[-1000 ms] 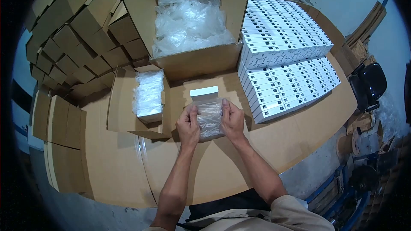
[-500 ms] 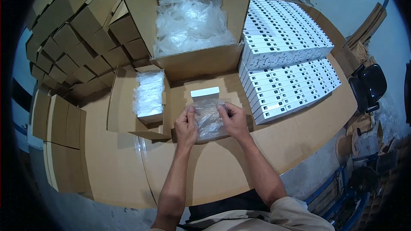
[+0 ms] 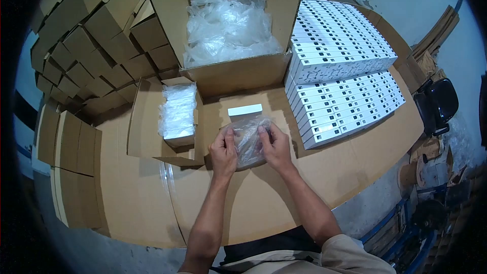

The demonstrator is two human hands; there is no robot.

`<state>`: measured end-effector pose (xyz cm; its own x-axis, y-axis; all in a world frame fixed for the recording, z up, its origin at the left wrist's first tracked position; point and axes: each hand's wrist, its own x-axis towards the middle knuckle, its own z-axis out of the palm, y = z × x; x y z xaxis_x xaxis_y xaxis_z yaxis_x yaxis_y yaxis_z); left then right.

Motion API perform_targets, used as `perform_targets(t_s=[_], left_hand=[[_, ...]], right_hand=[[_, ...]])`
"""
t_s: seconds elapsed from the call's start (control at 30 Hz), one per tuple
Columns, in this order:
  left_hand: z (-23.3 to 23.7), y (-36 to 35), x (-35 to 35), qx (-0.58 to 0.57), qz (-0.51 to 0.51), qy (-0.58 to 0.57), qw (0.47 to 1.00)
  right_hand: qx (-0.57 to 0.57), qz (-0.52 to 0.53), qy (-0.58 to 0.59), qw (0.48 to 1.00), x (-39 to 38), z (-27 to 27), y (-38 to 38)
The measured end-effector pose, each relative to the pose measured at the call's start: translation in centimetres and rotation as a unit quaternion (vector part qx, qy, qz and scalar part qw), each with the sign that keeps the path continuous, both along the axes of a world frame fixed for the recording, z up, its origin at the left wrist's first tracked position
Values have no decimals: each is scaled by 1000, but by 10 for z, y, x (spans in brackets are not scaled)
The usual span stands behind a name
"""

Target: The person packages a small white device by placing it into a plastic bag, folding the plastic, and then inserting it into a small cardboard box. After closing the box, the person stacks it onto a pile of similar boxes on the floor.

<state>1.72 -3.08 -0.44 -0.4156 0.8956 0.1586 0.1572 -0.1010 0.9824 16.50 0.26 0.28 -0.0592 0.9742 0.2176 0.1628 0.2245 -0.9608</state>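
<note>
Between my hands is a clear plastic bag [image 3: 249, 144], crinkled and held a little above the cardboard-covered table. My left hand [image 3: 223, 151] pinches its left edge, thumb on top. On the opposite edge, my right hand [image 3: 276, 147] grips the bag with thumb and fingers. Just beyond the bag lies a small white box [image 3: 244, 110], its near side partly hidden behind the plastic. To the left stands an open carton [image 3: 143, 122] holding a row of white boxes wrapped in clear plastic [image 3: 178, 109].
A large open carton [image 3: 236, 78] full of clear plastic bags [image 3: 228, 25] stands at the back. Stacked white boxes with black squares [image 3: 350, 104] fill the right side. Brown cartons [image 3: 96, 45] pile up at back left, with more cartons [image 3: 76, 172] at the left edge.
My hands have drawn slightly closer together, and the bag between them looks narrower and more bunched. The white box and cartons stay in place; the view has shifted slightly.
</note>
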Motion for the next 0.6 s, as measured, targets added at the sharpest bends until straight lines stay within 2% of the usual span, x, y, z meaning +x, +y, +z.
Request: perform_targets(t_s=[0.07,0.2,0.37,0.47,0.57,0.6], left_hand=[[-3,2,6,12,19,-59,998],[-9,-3,11,-1,-20,-68,998],[-12,1,15,41,42,0,998],[-7,-3,9,21,39,39,998],[-5,-5,2,-30,12,6,999],[-3,-3,4,11,1,-44,999]], right_hand=[[17,-34,-22,999,-3,2,-2],[46,-101,-38,993,0,2,6],[83,-104,-52,990,3,5,5],[113,-105,-51,987,2,4,6],[124,-103,-48,986,3,2,7],[127,-101,-46,986,4,1,7]])
